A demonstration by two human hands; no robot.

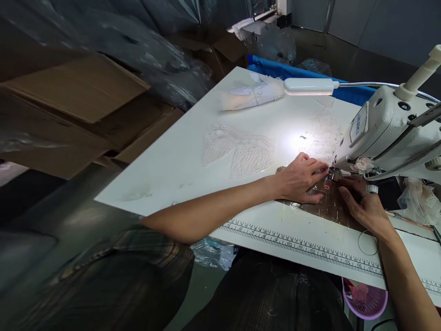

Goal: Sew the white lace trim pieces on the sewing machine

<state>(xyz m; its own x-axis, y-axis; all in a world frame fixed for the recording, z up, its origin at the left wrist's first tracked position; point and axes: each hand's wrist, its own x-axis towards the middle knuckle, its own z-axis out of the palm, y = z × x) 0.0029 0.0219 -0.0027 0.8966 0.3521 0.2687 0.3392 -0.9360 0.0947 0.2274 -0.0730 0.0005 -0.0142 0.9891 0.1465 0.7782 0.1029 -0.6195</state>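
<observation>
My left hand (303, 179) lies on the brown plate (320, 204) of the sewing machine (375, 128), its fingers stretched out and spread beside the presser foot (334, 174). From the other side, my right hand (367, 207) reaches in with thumb and forefinger close together near the foot. What these fingers hold, if anything, is too small to make out. Pale lace (322, 133) lies behind the needle area, washed out by the lamp light. Another sheer lace piece (251, 156) is spread flat on the white table (165, 184), left of the machine.
A white lamp (308, 86) hangs over the table. Behind it lies a tied pale fabric bundle (255, 94). A ruler strip (296, 243) runs along the front edge. Cardboard boxes (79, 87) stand at left, a purple basket (367, 303) below. Sheer scraps (420, 200) lie at right.
</observation>
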